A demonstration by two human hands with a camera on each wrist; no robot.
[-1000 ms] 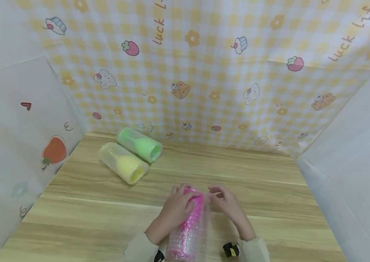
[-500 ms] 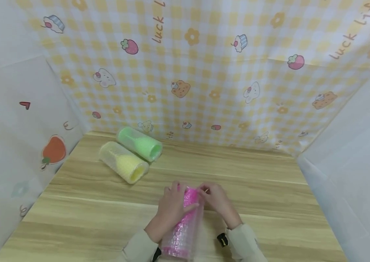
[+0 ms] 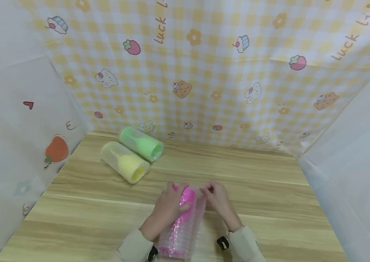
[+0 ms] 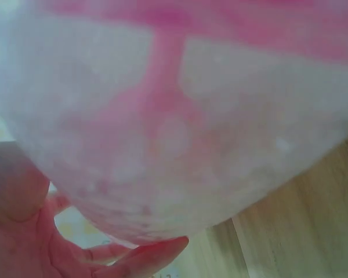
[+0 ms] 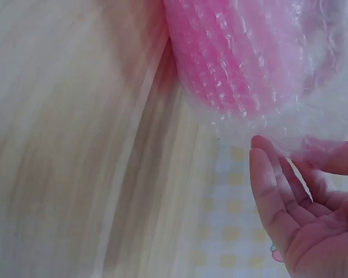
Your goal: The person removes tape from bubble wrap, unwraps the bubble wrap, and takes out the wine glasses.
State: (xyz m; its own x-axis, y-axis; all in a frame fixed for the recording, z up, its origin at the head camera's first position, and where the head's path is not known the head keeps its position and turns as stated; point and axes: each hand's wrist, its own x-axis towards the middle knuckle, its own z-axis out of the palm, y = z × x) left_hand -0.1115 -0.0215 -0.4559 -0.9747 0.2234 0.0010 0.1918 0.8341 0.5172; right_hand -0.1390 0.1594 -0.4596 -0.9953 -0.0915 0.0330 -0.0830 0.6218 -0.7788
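Note:
A pink object rolled in clear bubble wrap [image 3: 179, 227] lies lengthwise on the table, near its front edge. My left hand [image 3: 167, 204] grips the roll's far end, thumb across the top and fingers over the left side. Through the wrap, the left wrist view shows a narrow pink stem [image 4: 167, 63] that widens lower down. On the right, a loose flap of bubble wrap [image 3: 199, 209] stands away from the roll. Its far corner is pinched between thumb and fingertips of my right hand [image 3: 219, 200]. In the right wrist view, the bubbled film [image 5: 232, 119] reaches those fingertips.
A yellow bubble-wrapped roll [image 3: 126, 163] and a green one [image 3: 142, 143] lie side by side at the back left of the wooden table [image 3: 253, 182]. A checked cloth [image 3: 217, 72] hangs behind, with pale sheets at both sides.
My right hand has come in from the right and taken hold of the film's edge, then drawn it slightly rightward off the roll. The roll and left hand have shifted a little left.

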